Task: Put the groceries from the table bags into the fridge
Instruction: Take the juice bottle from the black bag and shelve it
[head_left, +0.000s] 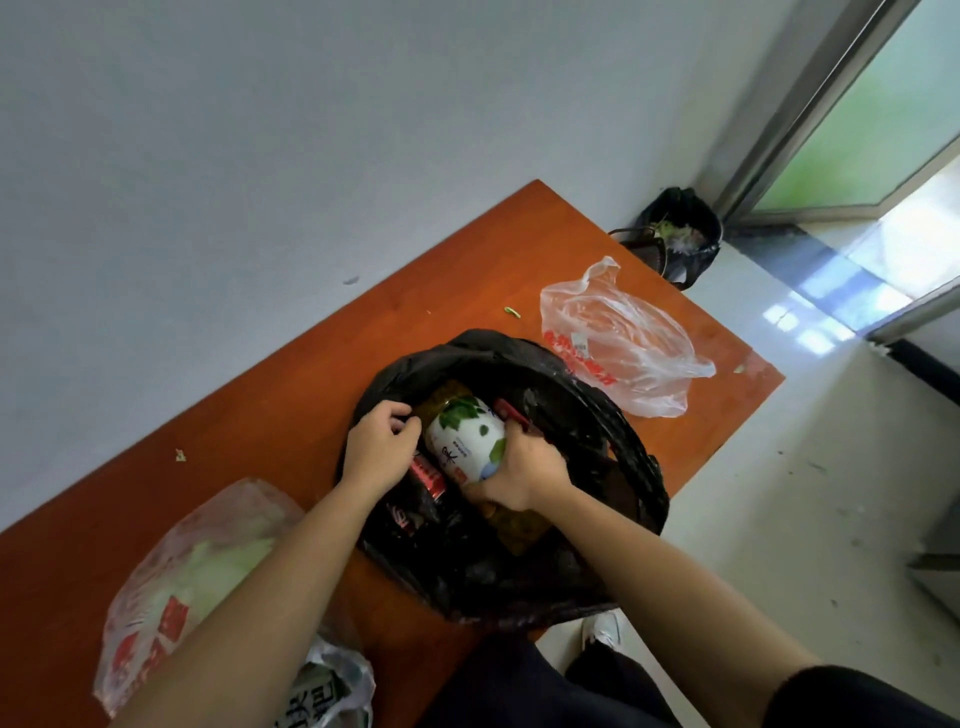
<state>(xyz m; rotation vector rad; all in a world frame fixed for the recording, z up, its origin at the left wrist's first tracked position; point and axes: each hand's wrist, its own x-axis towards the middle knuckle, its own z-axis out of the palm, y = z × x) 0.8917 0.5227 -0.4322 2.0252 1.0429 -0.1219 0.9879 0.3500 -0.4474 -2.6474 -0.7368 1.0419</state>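
Observation:
A black plastic bag (587, 415) stands open on the orange-brown table (291, 395). Inside it lies a white bottle with green leaf print (465, 436), and my right hand (524, 470) grips its near end. My left hand (379, 447) holds the bag's left rim, fingers curled over the plastic. A red can (428, 475) and dark packets lie lower in the bag, partly hidden by my hands. The fridge is not in view.
An almost flat clear bag with red print (623, 343) lies at the table's far right. A clear bag holding pale green cabbage (197, 571) sits near left, with another printed bag (327, 696) beside it. A black bin (680, 234) stands on the floor by the glass door.

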